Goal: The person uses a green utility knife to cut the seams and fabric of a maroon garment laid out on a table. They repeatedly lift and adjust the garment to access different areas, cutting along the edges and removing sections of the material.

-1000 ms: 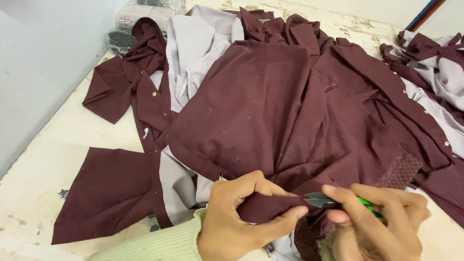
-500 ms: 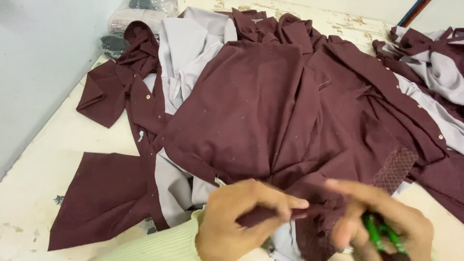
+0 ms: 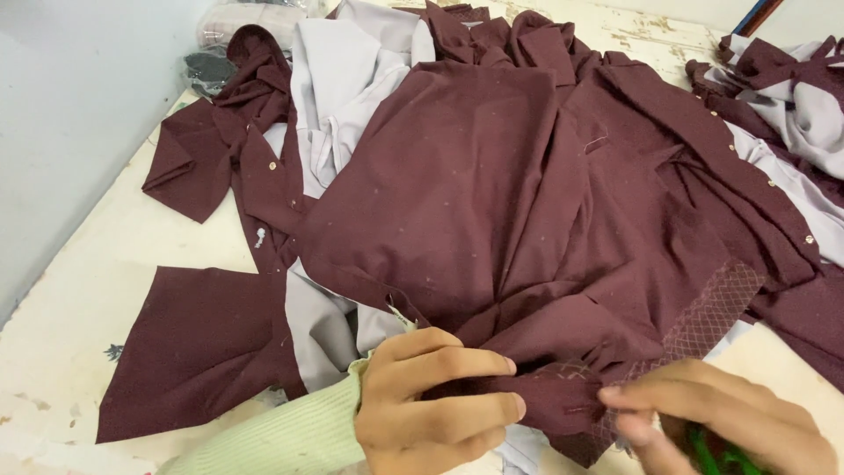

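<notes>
A maroon garment (image 3: 492,202) with a pale grey lining lies spread over a worn white table (image 3: 70,334). My left hand (image 3: 431,400), in a light green ribbed sleeve, pinches a fold of the maroon fabric near the front edge. My right hand (image 3: 712,422) is at the lower right, blurred, its fingertips touching the same fold next to a stitched patterned band (image 3: 703,308). A small green-handled tool (image 3: 716,453) shows inside the right hand's fingers.
More maroon and grey garments (image 3: 782,97) are piled at the back right. A grey wall (image 3: 61,114) runs along the left side. A dark bundle (image 3: 207,70) and a clear bag lie at the back left corner.
My right hand has drawn back toward the lower right with the green tool, then reached its fingertips back to the fold. My left hand keeps its pinch on the fabric.
</notes>
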